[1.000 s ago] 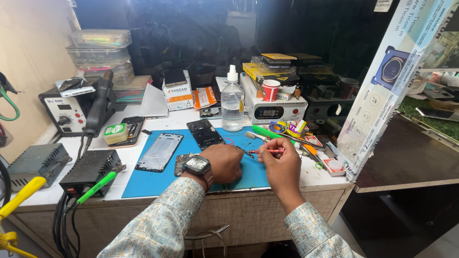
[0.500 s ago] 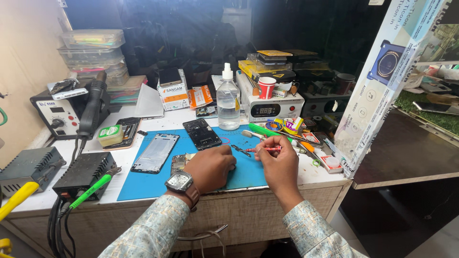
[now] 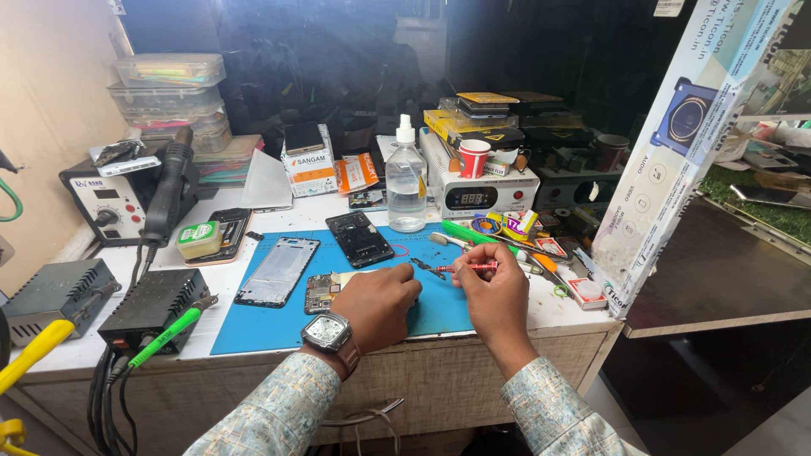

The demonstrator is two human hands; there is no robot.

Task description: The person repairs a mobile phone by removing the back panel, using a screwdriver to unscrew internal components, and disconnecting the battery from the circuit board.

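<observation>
Right hand: fingers clamped on a red screwdriver, held level above the blue mat. Left hand: lies curled on the mat, grip cannot be told, touching a circuit board beside a phone frame

Your red screwdriver lies level, its tip pointing left over the blue mat. Just left of it on the mat sits a small dark part, and the circuit board lies flat beside your wrist.
</observation>
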